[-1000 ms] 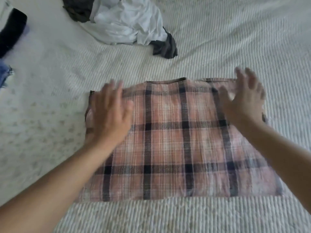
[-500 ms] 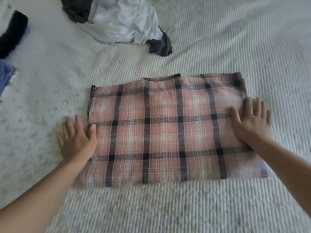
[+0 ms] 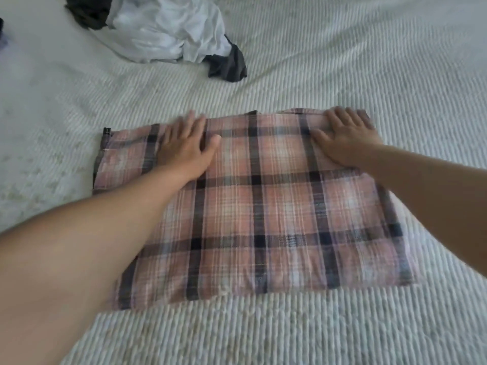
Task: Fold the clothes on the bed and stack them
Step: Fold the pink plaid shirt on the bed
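Note:
A pink plaid garment [image 3: 263, 206] lies flat on the bed as a wide rectangle. My left hand [image 3: 184, 146] rests palm-down on its far left part, fingers straight and reaching the far edge. My right hand [image 3: 345, 138] lies flat on the far right corner, fingers spread over the edge. Neither hand grips the cloth. My forearms cross over the left and right sides of the garment.
A crumpled white garment [image 3: 168, 30] lies at the back left, with dark grey cloth [image 3: 229, 67] beside it and another dark piece [image 3: 87, 11] behind. The white ribbed bedspread [image 3: 369, 61] stretches all around.
Both hands have slid from the garment's side edges up to its far edge and inward onto the cloth. The garment lies as before.

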